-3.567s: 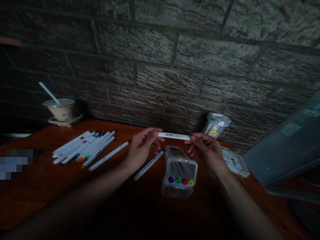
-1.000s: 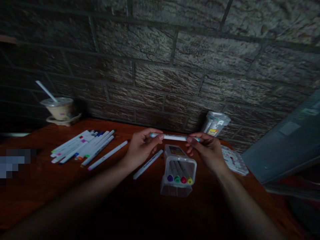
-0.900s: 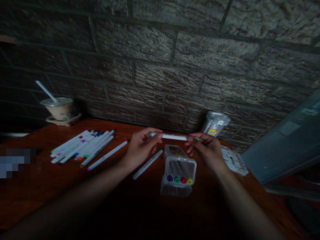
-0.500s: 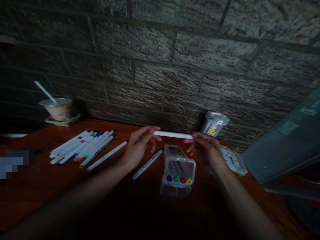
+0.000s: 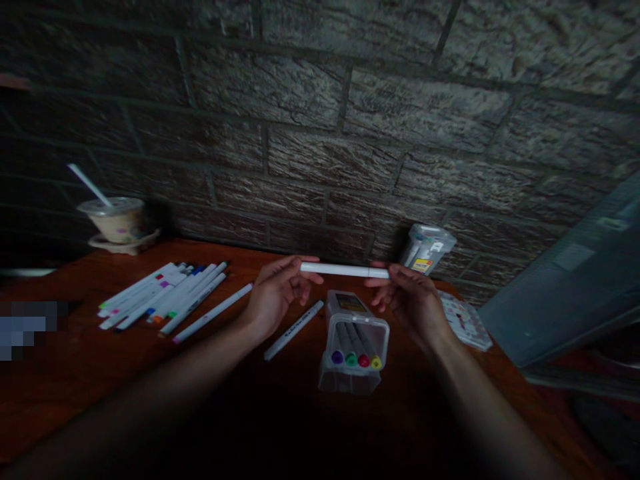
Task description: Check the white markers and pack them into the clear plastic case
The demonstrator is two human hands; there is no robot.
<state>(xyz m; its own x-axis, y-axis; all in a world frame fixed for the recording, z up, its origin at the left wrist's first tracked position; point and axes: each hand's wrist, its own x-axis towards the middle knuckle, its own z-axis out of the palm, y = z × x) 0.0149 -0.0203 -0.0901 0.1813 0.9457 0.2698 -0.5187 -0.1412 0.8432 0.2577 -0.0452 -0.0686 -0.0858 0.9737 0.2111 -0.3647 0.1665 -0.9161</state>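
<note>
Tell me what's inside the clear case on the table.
Four markers lie side by side in the clear case, caps toward the camera: purple, green, red, yellow. Their barrels show dimly through the plastic; the far ends are hidden under the case's label.

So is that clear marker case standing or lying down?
Lying down: the marker case rests lengthwise on the table, its four coloured marker ends facing us.

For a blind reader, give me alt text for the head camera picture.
The left hand and right hand hold a white marker by its ends near a clear case of four markers on a wooden table. A row of loose markers lies at left.
</note>
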